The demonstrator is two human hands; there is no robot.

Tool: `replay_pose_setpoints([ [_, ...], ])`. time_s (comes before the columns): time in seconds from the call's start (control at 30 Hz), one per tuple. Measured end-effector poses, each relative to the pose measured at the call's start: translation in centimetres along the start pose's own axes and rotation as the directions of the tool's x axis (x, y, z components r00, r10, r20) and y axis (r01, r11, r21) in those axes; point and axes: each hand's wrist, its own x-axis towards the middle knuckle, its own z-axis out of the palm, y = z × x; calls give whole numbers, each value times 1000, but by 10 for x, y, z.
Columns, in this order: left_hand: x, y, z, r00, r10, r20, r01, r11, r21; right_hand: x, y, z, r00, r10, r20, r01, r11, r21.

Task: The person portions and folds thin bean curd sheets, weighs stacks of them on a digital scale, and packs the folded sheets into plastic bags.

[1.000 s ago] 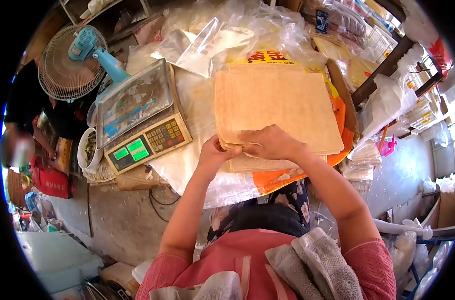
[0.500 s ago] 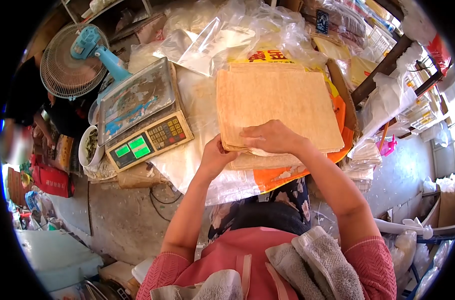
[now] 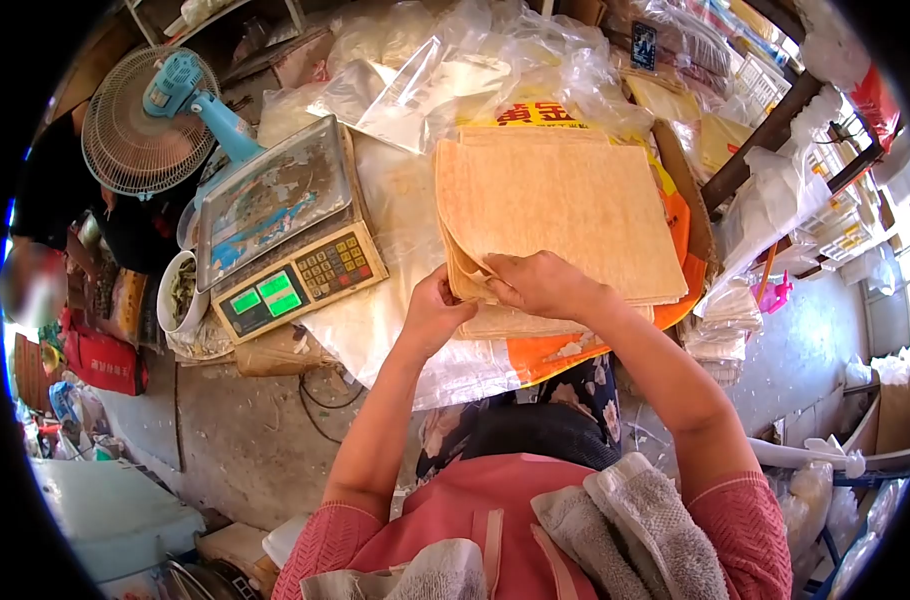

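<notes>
A thick stack of thin tan sheets (image 3: 565, 210) lies in front of me, their kind not plain from the view. My right hand (image 3: 550, 285) pinches the near edge of the upper sheets, close to the near left corner. There the edge is bent up, with a dark gap under it. My left hand (image 3: 438, 315) is closed at that same corner, its thumb and fingers on the edges of the lower sheets. What exactly lies between its fingertips is partly hidden.
Left of the stack stands a digital scale (image 3: 285, 225) with green displays, beside a white bowl (image 3: 182, 292) and a blue fan (image 3: 160, 115). Clear plastic bags (image 3: 455, 50) pile up behind. An orange and yellow sack (image 3: 545, 358) lies under the sheets. Another person is at far left.
My right hand has gone from lying fairly flat on the stack to pinching its near edge. The near left corner of the upper sheets has lifted. My left hand has hardly moved.
</notes>
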Motion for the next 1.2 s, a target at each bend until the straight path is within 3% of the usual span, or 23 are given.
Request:
replay_pose_setpoints([
  [0.27,0,5,1,1000,1,17,-1,1000,6,4,0,-8,997,-63,50,61,997,39],
  [0.57,0,6,10,997,22,-75,-20,999,35,4,8,11,987,-160,-7,158,978,-138],
  [0.77,3,-3,11,993,29,-110,-26,999,30,8,-2,-4,996,0,88,4,999,-38],
  [0.93,2,3,14,993,81,-88,-77,996,52,7,7,-6,994,-23,103,22,1000,13],
  [1.03,9,-3,14,971,-19,-237,34,998,61,6,9,-2,997,-33,67,32,999,20],
  [1.2,9,-12,10,951,-64,-303,26,991,-130,1,14,0,1000,28,-4,-28,1000,-3],
])
